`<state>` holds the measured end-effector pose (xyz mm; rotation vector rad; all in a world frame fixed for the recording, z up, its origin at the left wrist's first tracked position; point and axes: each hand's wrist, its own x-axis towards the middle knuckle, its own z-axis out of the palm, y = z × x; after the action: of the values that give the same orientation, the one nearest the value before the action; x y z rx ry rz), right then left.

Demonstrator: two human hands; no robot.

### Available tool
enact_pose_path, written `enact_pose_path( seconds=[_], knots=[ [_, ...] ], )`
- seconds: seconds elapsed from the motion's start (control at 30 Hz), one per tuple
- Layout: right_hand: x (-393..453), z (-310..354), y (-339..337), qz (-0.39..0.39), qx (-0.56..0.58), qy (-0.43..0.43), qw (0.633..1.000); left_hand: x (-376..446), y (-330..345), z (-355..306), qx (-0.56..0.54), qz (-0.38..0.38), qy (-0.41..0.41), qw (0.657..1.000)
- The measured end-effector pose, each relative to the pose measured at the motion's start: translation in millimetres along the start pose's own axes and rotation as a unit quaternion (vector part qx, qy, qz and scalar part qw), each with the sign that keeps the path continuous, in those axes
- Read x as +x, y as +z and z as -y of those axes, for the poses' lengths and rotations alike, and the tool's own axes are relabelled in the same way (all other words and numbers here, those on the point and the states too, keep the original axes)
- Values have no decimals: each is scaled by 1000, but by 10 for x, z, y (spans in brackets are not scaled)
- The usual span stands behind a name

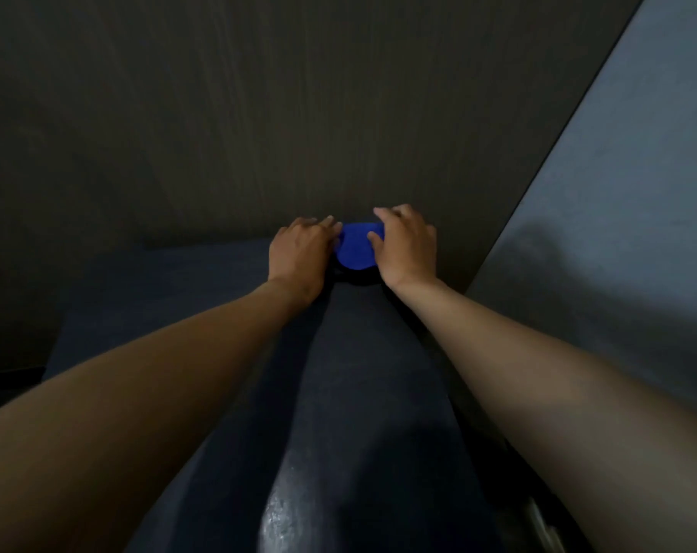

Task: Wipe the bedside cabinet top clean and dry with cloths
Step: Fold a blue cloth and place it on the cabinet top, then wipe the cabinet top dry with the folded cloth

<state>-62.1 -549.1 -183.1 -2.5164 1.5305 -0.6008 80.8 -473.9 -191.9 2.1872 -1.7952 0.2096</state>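
Observation:
A bright blue cloth (357, 246) lies bunched at the far edge of the dark cabinet top (363, 393), against the back wall. My left hand (301, 253) rests on the cloth's left side with fingers curled over it. My right hand (406, 245) presses on the cloth's right side, thumb and fingers around its edge. Both arms stretch forward across the top. A wet-looking sheen (283, 516) shows on the near part of the surface.
A dark wood-grain wall panel (299, 113) rises directly behind the cloth. A pale grey-blue wall (618, 233) runs along the right side. A narrow dark gap (498, 453) separates it from the cabinet. The scene is dim.

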Motion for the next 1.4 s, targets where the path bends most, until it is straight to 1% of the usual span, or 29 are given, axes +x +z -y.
enact_pose_path(
  seconds=[0.03,0.13,0.27,0.4,0.5,0.63,0.73,0.8,0.9,1.0,1.07,1.13,1.2,1.27,1.33,1.4],
  knots=[
    [-41,65,-30,-1,-2,-27,1000,-42,-44,-8,-8,-8,-2,1000],
    [-150,288,-123,43,17,-72,996,-167,-234,-20,-16,-26,-26,999],
    [-343,573,-309,54,40,-90,994,-401,-620,2,-20,-7,-50,999],
    [-705,850,-506,58,75,-99,991,-821,-930,103,-6,3,-67,998],
    [-1107,1087,-594,79,75,-114,987,-1279,-1095,224,-11,12,-101,995],
    [-1767,1515,-658,106,103,-110,983,-2023,-1314,378,-24,33,-138,990],
    [-2271,1829,-673,136,120,-127,975,-2611,-1429,482,-56,49,-182,981],
    [-2592,1989,-655,162,131,-136,969,-3024,-1492,527,-70,36,-213,974],
    [-3002,2165,-573,208,127,-145,959,-3589,-1511,606,-70,15,-223,972],
    [-3260,2322,-524,244,130,-146,950,-3951,-1528,712,-94,9,-262,960],
    [-3394,2420,-480,277,128,-150,940,-4109,-1510,786,-75,41,-251,964],
    [-3505,2523,-428,305,114,-164,931,-4215,-1485,846,-43,75,-213,973],
    [-3572,2619,-375,322,91,-179,925,-4270,-1483,891,-33,91,-201,975],
    [-3607,2690,-333,326,77,-187,923,-4295,-1482,888,-42,94,-188,977],
    [-3607,2758,-276,322,88,-182,925,-4303,-1491,872,-46,87,-170,981],
    [-3597,2805,-186,317,90,-169,929,-4297,-1493,899,-41,84,-173,980]
  ],
)
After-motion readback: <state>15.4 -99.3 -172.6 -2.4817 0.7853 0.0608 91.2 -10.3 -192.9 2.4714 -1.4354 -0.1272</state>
